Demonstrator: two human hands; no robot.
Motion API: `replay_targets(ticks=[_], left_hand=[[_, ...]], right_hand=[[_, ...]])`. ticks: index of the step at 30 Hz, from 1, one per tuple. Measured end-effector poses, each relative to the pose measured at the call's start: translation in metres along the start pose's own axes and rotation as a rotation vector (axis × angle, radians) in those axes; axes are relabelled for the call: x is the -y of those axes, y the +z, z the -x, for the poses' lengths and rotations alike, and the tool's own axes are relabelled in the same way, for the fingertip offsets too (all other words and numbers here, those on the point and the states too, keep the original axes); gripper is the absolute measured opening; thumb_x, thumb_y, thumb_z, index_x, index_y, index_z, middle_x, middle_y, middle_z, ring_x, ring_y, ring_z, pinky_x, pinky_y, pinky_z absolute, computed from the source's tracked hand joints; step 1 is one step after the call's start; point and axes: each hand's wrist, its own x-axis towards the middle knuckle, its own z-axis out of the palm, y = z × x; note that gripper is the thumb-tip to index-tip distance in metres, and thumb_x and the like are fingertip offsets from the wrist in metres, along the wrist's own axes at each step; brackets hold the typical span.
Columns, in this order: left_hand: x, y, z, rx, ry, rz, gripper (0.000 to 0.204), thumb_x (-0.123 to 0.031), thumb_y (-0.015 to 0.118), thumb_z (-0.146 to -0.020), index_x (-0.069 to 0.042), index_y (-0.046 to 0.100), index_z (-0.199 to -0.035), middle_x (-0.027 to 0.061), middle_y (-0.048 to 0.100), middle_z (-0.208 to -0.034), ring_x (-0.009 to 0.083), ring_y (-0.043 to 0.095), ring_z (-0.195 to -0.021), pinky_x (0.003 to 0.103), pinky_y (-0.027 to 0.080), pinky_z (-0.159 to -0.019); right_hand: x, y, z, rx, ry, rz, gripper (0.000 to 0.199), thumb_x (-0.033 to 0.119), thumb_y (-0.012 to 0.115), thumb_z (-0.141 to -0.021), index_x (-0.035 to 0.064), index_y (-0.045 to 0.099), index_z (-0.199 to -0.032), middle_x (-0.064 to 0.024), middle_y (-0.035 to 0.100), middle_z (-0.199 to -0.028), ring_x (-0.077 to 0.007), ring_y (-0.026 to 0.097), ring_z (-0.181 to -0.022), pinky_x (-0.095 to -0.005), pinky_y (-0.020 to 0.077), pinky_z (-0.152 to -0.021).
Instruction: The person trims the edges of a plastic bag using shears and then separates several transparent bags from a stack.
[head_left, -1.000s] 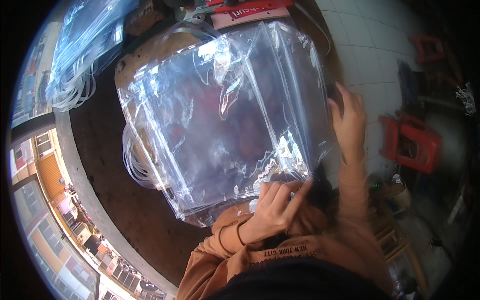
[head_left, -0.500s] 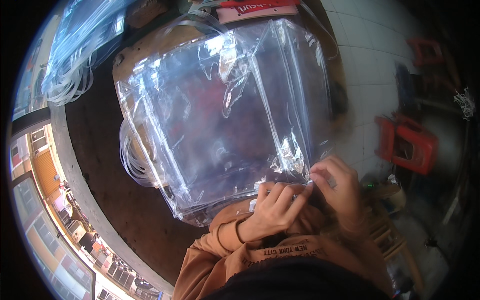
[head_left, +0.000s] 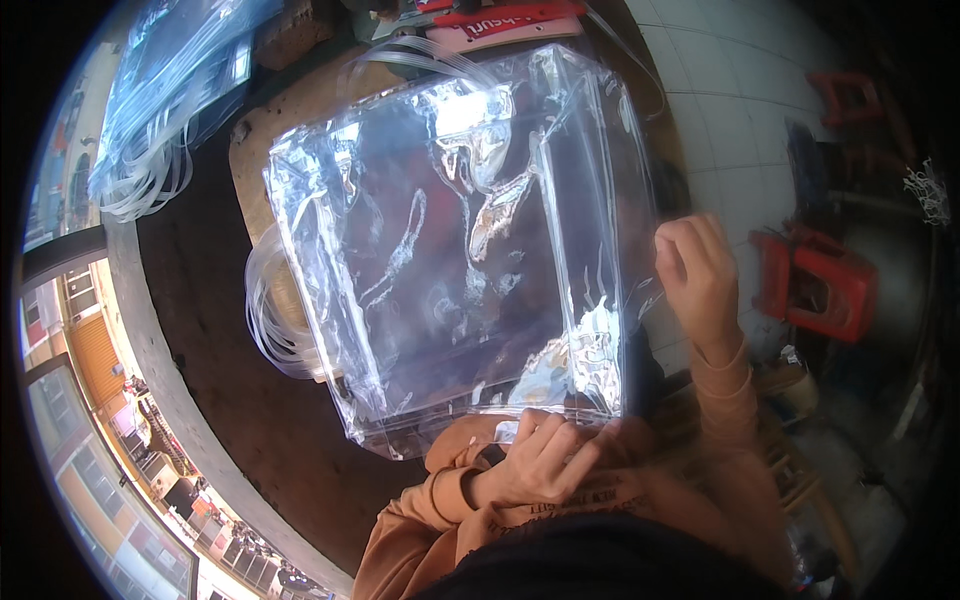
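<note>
A large clear plastic bag (head_left: pixel 450 270) with folded side panels lies flat before me, shiny and creased. My left hand (head_left: pixel 545 458) is closed on its near edge, close to the near right corner, fingers curled over the film. Right of the bag and apart from it, my right hand (head_left: pixel 697 270) is raised with its fingertips pinched together. Whatever is between those fingertips, if anything, is too small to make out. A loop of pale plastic tubing (head_left: pixel 268 305) sticks out past the bag's left side.
Under the bag is a brown work surface (head_left: pixel 250 165). More clear sheets (head_left: pixel 165 80) with hanging pale tubing are at the far left. A red and pink packet (head_left: pixel 515 30) lies beyond the bag. Red stools (head_left: pixel 825 285) stand on the tiled floor to the right.
My right hand has moved up and away from the near right corner of the bag. My left hand has come slightly nearer to me, still on the edge, and the film has shifted and creased.
</note>
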Motion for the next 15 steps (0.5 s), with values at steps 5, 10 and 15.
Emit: replay_targets(ticks=[5,10,15], left_hand=[[0.006,0.002,0.012,-0.056,0.022,0.041,0.037,-0.012,0.064,-0.066,-0.002,0.066,-0.102,0.0006,0.048,-0.071,0.0120,0.043,-0.057,0.027,0.030,-0.052],[0.008,0.002,0.027,-0.091,-0.026,-0.047,0.035,-0.012,0.065,-0.065,-0.005,0.068,-0.100,-0.0009,0.051,-0.074,0.0104,0.045,-0.058,0.026,0.031,-0.051],[0.005,-0.001,0.016,-0.079,0.037,-0.036,0.036,-0.012,0.066,-0.064,-0.007,0.069,-0.099,-0.0026,0.056,-0.080,0.0082,0.046,-0.059,0.024,0.032,-0.052]], right_hand=[[-0.034,0.009,-0.043,-0.206,-0.011,0.219,0.007,-0.002,0.058,-0.077,0.0006,0.051,-0.079,-0.0114,0.051,-0.075,-0.0297,0.050,-0.073,-0.0383,0.0426,-0.064],[-0.106,-0.017,-0.084,-0.291,0.296,0.330,0.008,0.007,0.059,-0.081,0.0018,0.054,-0.085,-0.0150,0.057,-0.083,-0.0346,0.053,-0.083,-0.0403,0.0440,-0.070],[-0.124,-0.067,-0.017,-0.482,0.434,0.971,0.020,0.005,0.061,-0.081,0.0023,0.057,-0.101,-0.0159,0.060,-0.095,-0.0308,0.058,-0.086,-0.0391,0.0467,-0.073]])
